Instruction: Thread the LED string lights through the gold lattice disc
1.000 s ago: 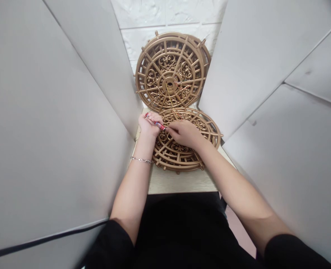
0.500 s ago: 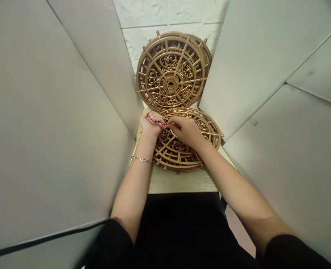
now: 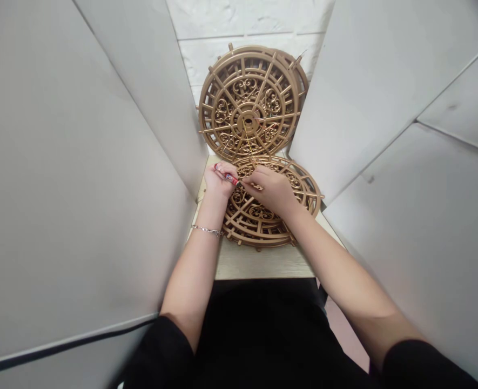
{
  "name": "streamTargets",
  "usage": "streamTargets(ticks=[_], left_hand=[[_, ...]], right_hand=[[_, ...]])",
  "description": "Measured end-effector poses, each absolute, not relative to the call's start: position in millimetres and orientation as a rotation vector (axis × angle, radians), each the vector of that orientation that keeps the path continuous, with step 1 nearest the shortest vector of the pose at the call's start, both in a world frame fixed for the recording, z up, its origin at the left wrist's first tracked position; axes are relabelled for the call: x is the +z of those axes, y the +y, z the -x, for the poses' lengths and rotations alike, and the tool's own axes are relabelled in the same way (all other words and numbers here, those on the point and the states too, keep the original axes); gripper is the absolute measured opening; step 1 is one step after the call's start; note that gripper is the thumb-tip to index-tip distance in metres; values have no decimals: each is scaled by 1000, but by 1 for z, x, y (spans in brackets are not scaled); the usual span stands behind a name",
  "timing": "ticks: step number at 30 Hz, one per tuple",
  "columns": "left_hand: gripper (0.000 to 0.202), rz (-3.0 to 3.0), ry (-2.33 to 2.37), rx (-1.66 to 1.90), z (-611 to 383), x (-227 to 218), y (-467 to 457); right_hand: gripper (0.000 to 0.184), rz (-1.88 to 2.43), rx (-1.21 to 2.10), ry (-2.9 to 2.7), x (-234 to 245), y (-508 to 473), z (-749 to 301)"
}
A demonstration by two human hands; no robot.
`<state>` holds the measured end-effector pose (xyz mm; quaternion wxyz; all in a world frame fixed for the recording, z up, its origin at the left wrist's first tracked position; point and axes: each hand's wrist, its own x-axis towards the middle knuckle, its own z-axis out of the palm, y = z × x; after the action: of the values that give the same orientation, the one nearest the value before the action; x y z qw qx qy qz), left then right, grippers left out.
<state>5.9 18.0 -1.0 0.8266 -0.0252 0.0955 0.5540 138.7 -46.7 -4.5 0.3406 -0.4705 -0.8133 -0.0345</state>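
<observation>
Red tool [image 3: 231,179] gripped in closed left hand [image 3: 219,181] over gold frame [image 3: 269,213].

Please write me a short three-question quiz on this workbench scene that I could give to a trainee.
1. True or false: the flat gold disc lies on the table while the other gold disc stands on edge against the wall behind it.
2. Which hand holds the red pen-like tool? A) left hand B) right hand C) neither
3. Fill in: the left wrist wears a thin silver ______.

Key: 1 true. 2 A; the left hand's grip is closed on it, while the right hand's fingertips meet its tip over the flat disc. 3 bracelet.
</observation>
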Motion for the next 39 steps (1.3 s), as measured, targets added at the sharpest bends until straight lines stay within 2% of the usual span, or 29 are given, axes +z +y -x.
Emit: streamTargets(ticks=[13,20,39], left_hand=[[22,82,189,1197,-5,-2,20],[24,53,205,1194,-4,-2,20],[28,21,274,1194,-5,7,15]], right_hand=[[23,1211,-9,-2172,-5,-47,-136],[12,1107,221,-2104,-2,-46,-135],[9,1208,254,-2077,-5,-41,-136]])
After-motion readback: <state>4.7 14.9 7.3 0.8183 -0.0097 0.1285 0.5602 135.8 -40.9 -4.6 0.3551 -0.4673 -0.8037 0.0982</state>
